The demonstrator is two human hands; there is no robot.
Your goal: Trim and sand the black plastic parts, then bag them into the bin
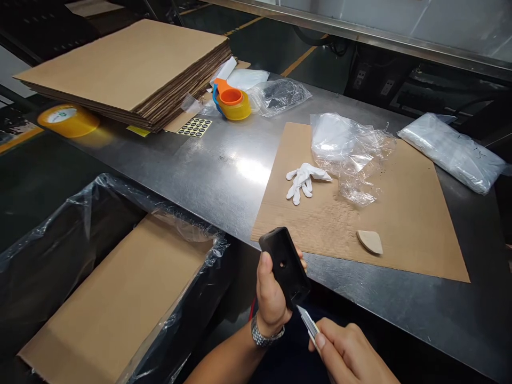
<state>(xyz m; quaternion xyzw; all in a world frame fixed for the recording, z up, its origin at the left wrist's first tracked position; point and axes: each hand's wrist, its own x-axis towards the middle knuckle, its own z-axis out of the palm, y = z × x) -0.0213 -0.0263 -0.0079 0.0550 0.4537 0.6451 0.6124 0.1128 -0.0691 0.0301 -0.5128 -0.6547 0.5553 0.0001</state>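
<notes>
My left hand [271, 298] is closed around a black rectangular plastic part [285, 265] with a small hole in its face, held upright at the near edge of the steel table. My right hand [348, 353] pinches a thin metal blade [308, 321], whose tip touches the lower end of the black part. A watch sits on my left wrist.
A cardboard sheet [400, 213] on the steel table [192, 165] carries a white glove [304, 180], crumpled clear plastic [348, 149] and a small beige wedge [370, 241]. A cardboard stack [128, 69], tape dispenser [232, 101], tape roll [68, 120] stand farther left. A plastic-lined box [116, 298] is below left.
</notes>
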